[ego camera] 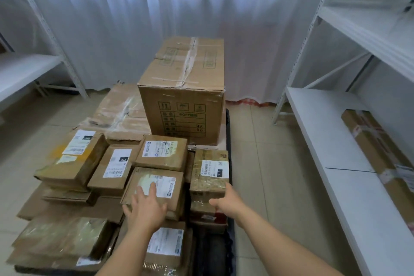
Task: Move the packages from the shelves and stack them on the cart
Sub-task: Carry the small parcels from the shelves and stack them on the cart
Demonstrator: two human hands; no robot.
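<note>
Remaining on the white shelf [331, 132] at 3 o'clock is 1 long package [378, 152], its long axis running along the shelf from 1 toward 5 o'clock, well apart from the loaded cart [228, 123] at 12; I judge the right hand [226, 203] nearer to it; that hand cups a small taped box [209, 175]; the left hand [145, 207] lies flat, fingers straight, on a labelled box [156, 186].

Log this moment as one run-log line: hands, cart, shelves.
left hand: flat on labelled parcel | right hand: against taped parcel | cart: stacked, big carton at back | right shelf: long package remaining
</note>
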